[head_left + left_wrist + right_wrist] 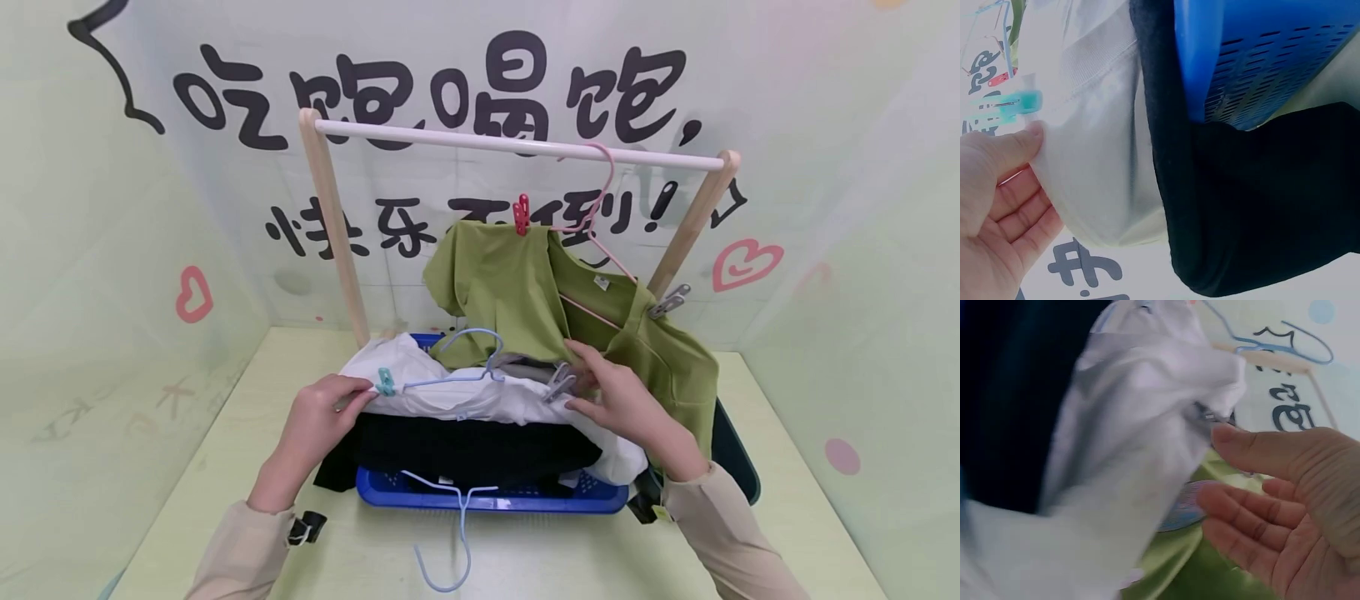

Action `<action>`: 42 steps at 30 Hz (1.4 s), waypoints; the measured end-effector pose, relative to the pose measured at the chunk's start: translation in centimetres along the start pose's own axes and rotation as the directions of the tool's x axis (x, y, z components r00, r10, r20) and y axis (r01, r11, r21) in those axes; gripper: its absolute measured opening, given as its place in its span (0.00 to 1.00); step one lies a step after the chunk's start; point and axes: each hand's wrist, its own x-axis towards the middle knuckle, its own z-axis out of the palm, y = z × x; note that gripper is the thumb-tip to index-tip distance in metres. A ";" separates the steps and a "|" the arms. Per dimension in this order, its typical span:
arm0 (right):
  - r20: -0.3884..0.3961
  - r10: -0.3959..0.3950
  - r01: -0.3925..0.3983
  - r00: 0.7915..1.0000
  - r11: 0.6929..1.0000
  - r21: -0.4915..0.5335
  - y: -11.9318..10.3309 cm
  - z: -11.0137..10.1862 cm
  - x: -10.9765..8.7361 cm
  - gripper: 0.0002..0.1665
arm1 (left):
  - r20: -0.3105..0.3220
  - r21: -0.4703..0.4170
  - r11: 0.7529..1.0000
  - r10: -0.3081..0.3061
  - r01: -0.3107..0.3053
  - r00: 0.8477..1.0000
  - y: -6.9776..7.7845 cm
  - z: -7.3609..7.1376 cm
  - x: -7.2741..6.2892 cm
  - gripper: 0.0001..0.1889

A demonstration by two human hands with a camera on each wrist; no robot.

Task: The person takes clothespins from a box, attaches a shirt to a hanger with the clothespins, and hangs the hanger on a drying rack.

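Note:
A white shirt [480,395] lies over the blue basket, with a light blue hanger [450,381] at its neck. My left hand [322,417] pinches the shirt's left edge beside a teal clothespin [386,382]. In the left wrist view the thumb [1019,147] presses the front of the fabric, other fingers behind it. My right hand [622,400] is at the shirt's other side, by a grey clothespin [560,382]. In the right wrist view the thumb tip [1225,434] meets the shirt's edge, with a gap between thumb and fingers.
A green top [502,275] hangs from a pink hanger [592,225] on the white rail [450,138], with red [521,215] and grey [670,302] clothespins. Black clothing [465,450] overlaps the blue basket [495,502]. Another blue hanger [462,533] lies in front. A dark green container [738,454] stands right.

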 end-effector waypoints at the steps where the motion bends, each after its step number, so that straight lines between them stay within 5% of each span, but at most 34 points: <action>1: 0.008 0.028 -0.028 1.000 1.000 -0.004 0.2 0.2 -0.3 0.33 | 0.001 0.000 1.000 -0.001 0.001 1.000 0.0 0.0 0.0 0.09; 7: 0.003 0.059 -0.058 0.998 0.994 -0.090 1.0 1.3 -1.1 0.07 | -0.002 0.001 1.000 -0.009 0.009 1.000 0.0 0.0 0.0 0.09; 16: -0.114 -0.025 0.011 0.993 0.992 -0.126 1.5 2.0 -2.0 0.08 | -0.002 -0.005 1.000 0.019 -0.019 1.000 0.2 0.0 0.3 0.10; 25: -0.292 -0.154 0.095 0.944 0.974 -0.205 0.9 1.2 -3.0 0.10 | -0.043 -0.011 0.998 0.069 -0.069 0.997 0.7 -0.9 3.1 0.10; 37: -0.368 -0.176 0.088 0.913 0.966 -0.243 -0.9 -1.7 -2.5 0.06 | -0.120 -0.014 0.994 0.104 -0.106 0.987 1.3 -1.7 7.5 0.07; 42: -0.426 -0.224 0.097 0.877 0.949 -0.300 -1.2 -3.0 -2.0 0.10 | -0.148 -0.033 0.994 0.095 -0.101 0.984 1.7 -1.7 9.3 0.07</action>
